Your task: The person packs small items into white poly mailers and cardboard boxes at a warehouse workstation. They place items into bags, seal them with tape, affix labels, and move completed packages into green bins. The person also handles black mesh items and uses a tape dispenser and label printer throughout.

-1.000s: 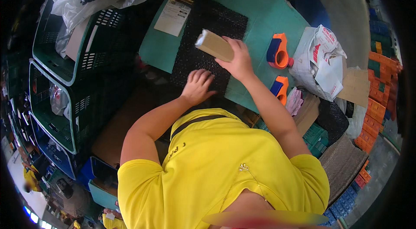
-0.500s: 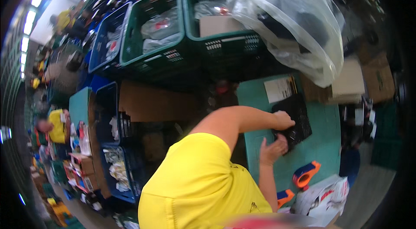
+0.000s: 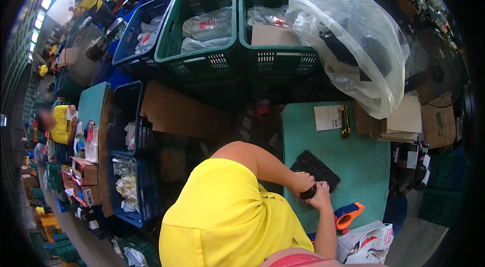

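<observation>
Black bubble wrap [image 3: 319, 167]: one piece, lying aslant on the near left part of a green worktable [image 3: 364, 166], its near end bunched up under the person's two bare hands.

Left hand [image 3: 303, 182]: fingers curled down on that near end, closed round the wrap. Right hand [image 3: 320, 196]: just beside the left, nearly touching it, fingers likewise bent and closed on the wrap; what the dark bundle may contain, I cannot tell from here.

Tape dispenser [image 3: 348, 215]: orange and blue, on the table near the right forearm. White bag [image 3: 366, 242]: crumpled, with red print, just below the dispenser.

Printed sheet [image 3: 328, 117] and cutter [image 3: 345, 120] — the latter yellow and black — side by side at the table's far edge. Cardboard stack [image 3: 404, 115]: to their right, a large translucent plastic bag [image 3: 353, 35] above it.

Beyond: two green crates [image 3: 202, 67] and a blue crate [image 3: 134, 67], in a row, holding wrapped packages.
</observation>
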`<move>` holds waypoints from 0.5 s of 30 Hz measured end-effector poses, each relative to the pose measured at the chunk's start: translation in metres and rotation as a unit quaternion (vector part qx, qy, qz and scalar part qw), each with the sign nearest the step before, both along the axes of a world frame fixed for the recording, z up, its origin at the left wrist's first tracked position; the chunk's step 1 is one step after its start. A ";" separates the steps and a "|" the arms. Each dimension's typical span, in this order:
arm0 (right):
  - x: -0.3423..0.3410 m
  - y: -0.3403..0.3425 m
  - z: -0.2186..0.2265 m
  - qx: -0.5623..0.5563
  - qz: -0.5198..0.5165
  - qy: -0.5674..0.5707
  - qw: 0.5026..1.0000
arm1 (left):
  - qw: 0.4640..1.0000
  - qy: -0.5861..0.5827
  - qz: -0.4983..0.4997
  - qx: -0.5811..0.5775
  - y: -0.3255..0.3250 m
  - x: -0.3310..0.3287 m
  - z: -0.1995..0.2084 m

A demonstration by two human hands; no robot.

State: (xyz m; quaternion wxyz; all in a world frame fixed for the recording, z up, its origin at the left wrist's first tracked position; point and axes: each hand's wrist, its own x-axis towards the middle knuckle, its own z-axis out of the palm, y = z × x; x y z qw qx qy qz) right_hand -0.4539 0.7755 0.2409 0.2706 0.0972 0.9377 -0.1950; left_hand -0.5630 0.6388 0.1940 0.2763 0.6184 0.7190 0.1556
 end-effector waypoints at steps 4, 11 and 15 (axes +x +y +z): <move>0.010 -0.006 0.008 0.031 0.000 0.075 0.997 | 0.996 -0.084 -0.012 -0.017 -0.011 -0.021 -0.005; 0.050 -0.042 -0.012 0.088 -0.028 0.181 0.979 | 0.991 -0.117 0.001 -0.058 -0.043 -0.039 0.010; 0.081 -0.070 -0.028 0.125 -0.083 0.234 0.961 | 0.983 -0.161 0.042 -0.075 -0.079 -0.032 0.034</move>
